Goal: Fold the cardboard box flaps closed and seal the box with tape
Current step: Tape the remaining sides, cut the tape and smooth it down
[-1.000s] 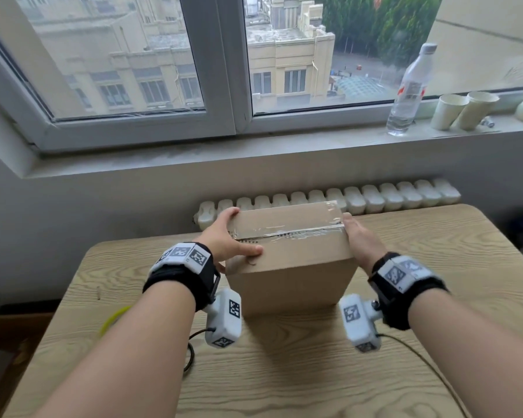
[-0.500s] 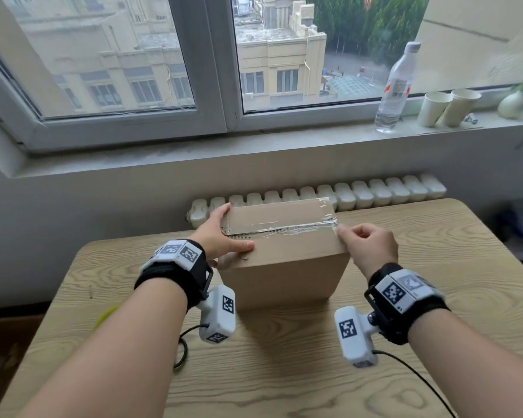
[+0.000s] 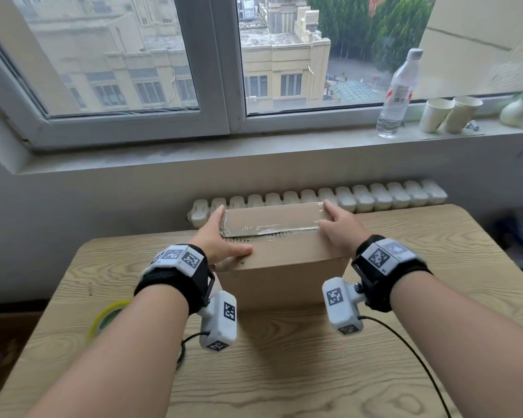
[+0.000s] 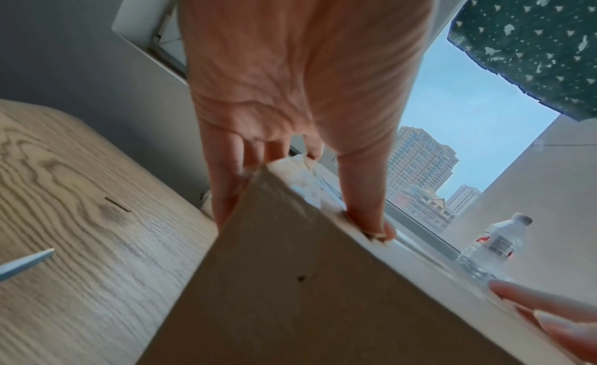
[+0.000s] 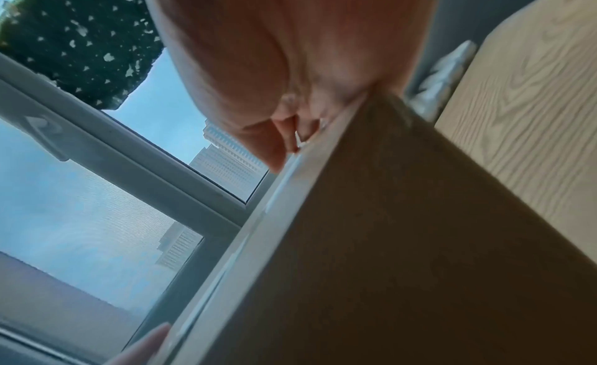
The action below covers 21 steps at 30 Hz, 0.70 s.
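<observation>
A brown cardboard box (image 3: 284, 267) stands on the wooden table (image 3: 284, 372), flaps folded down. A strip of clear tape (image 3: 272, 232) runs along the top seam. My left hand (image 3: 224, 236) holds the box's left end, thumb lying on top and straight fingers flat against the left side (image 4: 226, 191). My right hand (image 3: 335, 224) rests on the right end of the top, fingers stretched toward the far corner. In the blurred right wrist view its fingers (image 5: 281, 140) meet the top edge of the box (image 5: 404, 268). A yellow-green tape roll (image 3: 106, 318) lies at the left, partly hidden by my forearm.
A radiator (image 3: 375, 196) runs behind the table's far edge. On the window sill stand a water bottle (image 3: 397, 95), two paper cups (image 3: 449, 114) and a small vase (image 3: 515, 111). Wrist camera cables trail over the table in front of the box.
My right hand stopped pinching at the tape's right end and now lies stretched over the box's right top edge. My left hand stayed on the left end.
</observation>
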Tool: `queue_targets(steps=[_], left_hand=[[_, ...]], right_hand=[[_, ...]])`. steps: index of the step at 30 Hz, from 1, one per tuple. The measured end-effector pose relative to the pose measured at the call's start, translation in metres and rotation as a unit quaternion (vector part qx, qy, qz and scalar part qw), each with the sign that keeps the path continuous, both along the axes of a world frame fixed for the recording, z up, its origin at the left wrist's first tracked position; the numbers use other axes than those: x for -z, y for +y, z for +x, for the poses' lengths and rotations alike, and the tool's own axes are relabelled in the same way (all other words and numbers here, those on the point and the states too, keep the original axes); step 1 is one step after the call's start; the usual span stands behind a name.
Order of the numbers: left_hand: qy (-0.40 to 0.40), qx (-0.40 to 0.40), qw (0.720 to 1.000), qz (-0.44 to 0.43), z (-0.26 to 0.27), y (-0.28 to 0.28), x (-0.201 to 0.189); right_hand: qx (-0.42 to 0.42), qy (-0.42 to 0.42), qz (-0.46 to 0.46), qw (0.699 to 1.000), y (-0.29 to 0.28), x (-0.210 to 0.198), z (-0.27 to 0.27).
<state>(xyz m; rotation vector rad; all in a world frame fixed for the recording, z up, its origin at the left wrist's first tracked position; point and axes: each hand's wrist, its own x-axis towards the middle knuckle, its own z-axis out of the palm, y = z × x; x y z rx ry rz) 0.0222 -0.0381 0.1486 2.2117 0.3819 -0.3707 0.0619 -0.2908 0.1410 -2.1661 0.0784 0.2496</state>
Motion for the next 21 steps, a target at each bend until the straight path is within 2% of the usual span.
queue_targets(steps=[7,11,14,18,21], left_hand=[[0.005,0.026,0.999,0.031,0.0,0.003,-0.003],[0.007,0.019,0.999,0.032,-0.001,0.003,-0.005],[0.01,0.017,1.0,0.022,0.0,0.001,-0.003],[0.025,0.005,1.0,0.003,-0.001,-0.001,-0.005],[0.037,-0.012,0.999,-0.036,-0.005,0.001,-0.005]], right_hand=[[0.028,0.058,0.107,0.992,0.0,0.02,0.008],[0.019,0.102,0.049,0.993,-0.002,0.028,0.006],[0.039,0.084,0.1,0.991,-0.001,0.017,0.003],[0.055,0.105,0.039,0.992,-0.003,0.013,0.001],[0.083,0.114,0.05,0.989,-0.005,0.016,-0.005]])
